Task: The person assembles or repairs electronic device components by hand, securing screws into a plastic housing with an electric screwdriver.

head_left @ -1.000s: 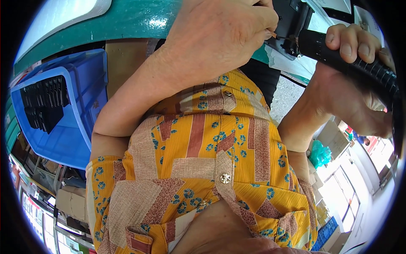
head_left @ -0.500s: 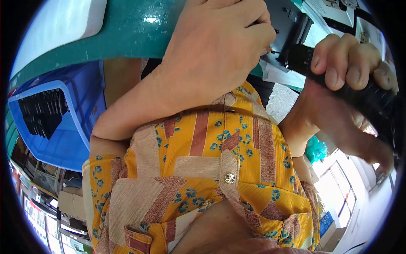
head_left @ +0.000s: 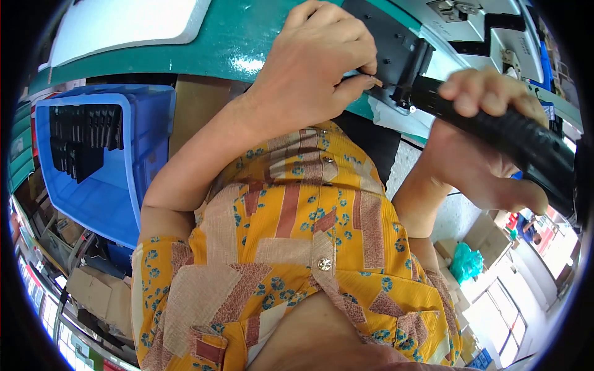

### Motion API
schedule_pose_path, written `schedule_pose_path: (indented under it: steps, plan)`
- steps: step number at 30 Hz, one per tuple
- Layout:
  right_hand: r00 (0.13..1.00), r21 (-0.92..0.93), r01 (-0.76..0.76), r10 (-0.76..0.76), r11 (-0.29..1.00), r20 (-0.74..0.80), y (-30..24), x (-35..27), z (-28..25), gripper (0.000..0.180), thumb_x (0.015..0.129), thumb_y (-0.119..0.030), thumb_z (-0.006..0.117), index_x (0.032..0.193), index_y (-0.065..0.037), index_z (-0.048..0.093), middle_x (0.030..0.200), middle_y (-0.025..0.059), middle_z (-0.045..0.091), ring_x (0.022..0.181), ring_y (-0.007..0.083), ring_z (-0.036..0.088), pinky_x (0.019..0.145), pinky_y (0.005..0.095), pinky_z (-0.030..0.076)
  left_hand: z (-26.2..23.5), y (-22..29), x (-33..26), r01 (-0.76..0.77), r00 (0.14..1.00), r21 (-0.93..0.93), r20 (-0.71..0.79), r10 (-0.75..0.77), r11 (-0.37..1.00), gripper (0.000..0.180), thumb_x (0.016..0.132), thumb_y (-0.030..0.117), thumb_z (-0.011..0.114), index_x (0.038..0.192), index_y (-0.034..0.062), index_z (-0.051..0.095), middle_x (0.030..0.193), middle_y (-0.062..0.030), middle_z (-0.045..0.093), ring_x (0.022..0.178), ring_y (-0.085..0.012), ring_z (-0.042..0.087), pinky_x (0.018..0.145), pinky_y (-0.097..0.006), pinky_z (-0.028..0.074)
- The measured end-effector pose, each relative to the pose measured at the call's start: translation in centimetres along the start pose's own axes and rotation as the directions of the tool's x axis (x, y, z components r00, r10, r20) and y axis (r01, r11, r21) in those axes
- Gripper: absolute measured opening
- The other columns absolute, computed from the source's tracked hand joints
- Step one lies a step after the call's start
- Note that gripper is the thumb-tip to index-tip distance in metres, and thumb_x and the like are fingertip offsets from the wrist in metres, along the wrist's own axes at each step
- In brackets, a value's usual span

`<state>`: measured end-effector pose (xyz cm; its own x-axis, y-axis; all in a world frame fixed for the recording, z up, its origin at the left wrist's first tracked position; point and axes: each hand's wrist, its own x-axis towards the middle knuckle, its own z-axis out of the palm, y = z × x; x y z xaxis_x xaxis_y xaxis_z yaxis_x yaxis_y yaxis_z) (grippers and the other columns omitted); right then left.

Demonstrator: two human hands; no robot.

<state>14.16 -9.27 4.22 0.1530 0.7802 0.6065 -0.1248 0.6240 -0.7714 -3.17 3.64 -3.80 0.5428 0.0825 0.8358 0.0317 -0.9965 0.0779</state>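
Note:
My right hand (head_left: pixel 476 139) is wrapped round a black electric screwdriver (head_left: pixel 526 145), blurred by motion, its tip pointing left toward my other hand. Beside that tip, the thumb and fingers of my left hand (head_left: pixel 328 59) are pinched together over the edge of a black panel (head_left: pixel 387 43). What they pinch is too small and too hidden to make out. Several small dark studs or holes dot the panel, and a raised dark strip runs along its right side. The panel lies on a green tabletop (head_left: pixel 238 46).
A blue plastic bin (head_left: pixel 133 154) with several black parts (head_left: pixel 80 139) inside stands below the table at left. White foam (head_left: pixel 124 28) lies on the table's far left. White metal units (head_left: pixel 516 52) sit at the far right. Cardboard boxes (head_left: pixel 99 290) stand at lower left.
The view has shifted, so more of the bin and panel shows. My right-hand fingers sit a little looser on the screwdriver. My left hand stays pinched by the panel's edge.

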Motion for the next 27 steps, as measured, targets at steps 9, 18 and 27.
schedule_pose_path:
  steps: [9,18,27]
  plan:
    - [0.907,-0.034,0.092,-0.098,0.995,-0.41,-0.5,-3.4,-6.7,0.082,0.087,-0.083,0.051,0.112,-0.007,0.067,0.093,0.0135,0.062,0.076,0.026,0.062,0.07,0.0421,0.054,-3.8,1.6,2.6,0.549,0.832,-0.152,0.192,-0.52,0.822,0.033,0.074,0.0,0.077,0.105,0.0006,0.067,0.102,-0.0138,0.065,0.1,-0.0357,0.063,0.089,-0.043,0.05]
    - [0.904,-0.095,0.127,-0.154,0.987,-0.4,4.6,-3.4,-4.2,0.079,0.089,-0.077,0.055,0.117,-0.004,0.06,0.094,0.0148,0.061,0.073,0.0267,0.061,0.07,0.0413,0.054,-3.7,-0.8,2.8,0.484,0.803,0.128,0.329,-0.497,0.866,0.028,0.083,0.012,0.071,0.106,-0.0016,0.066,0.1,-0.0156,0.068,0.094,-0.032,0.066,0.079,-0.038,0.051]
    - [0.82,-0.419,-0.015,-0.229,0.908,-0.525,0.9,-3.5,-5.9,0.073,0.088,-0.071,0.056,0.097,0.002,0.055,0.085,0.0131,0.05,0.075,0.0258,0.049,0.069,0.0374,0.043,2.8,2.9,5.0,0.234,0.798,-0.002,0.571,-0.191,0.972,0.079,0.06,0.066,0.083,0.113,0.0099,0.071,0.113,-0.0126,0.067,0.121,-0.0319,0.055,0.095,-0.066,0.036]
